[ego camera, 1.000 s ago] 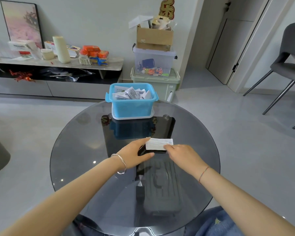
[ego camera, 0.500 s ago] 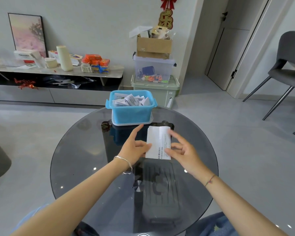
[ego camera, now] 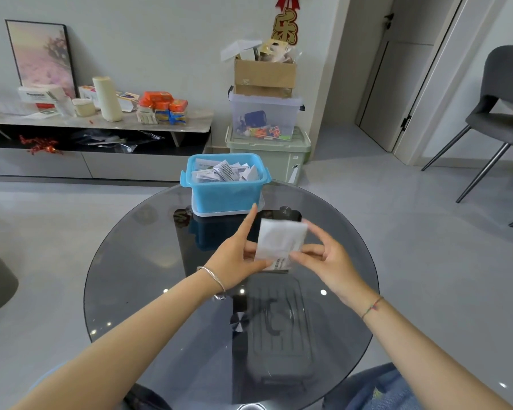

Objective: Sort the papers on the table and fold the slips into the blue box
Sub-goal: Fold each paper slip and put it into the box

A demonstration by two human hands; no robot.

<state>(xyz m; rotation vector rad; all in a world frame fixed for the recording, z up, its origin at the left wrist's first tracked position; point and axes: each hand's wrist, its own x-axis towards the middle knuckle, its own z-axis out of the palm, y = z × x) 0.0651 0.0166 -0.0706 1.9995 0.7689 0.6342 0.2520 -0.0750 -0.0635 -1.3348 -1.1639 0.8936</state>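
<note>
Slip (ego camera: 280, 241) raised off glass table (ego camera: 137, 261) | blue box (ego camera: 225, 196) behind | grey chair (ego camera: 501, 119)

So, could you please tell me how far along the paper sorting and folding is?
Done: the blue box holds a heap of folded slips. In hand: the left hand and right hand pinch one white slip above the glass table, just in front of the box, apparently mid-fold. Left: that slip has yet to go in; I can see no other loose papers on the table.
</note>
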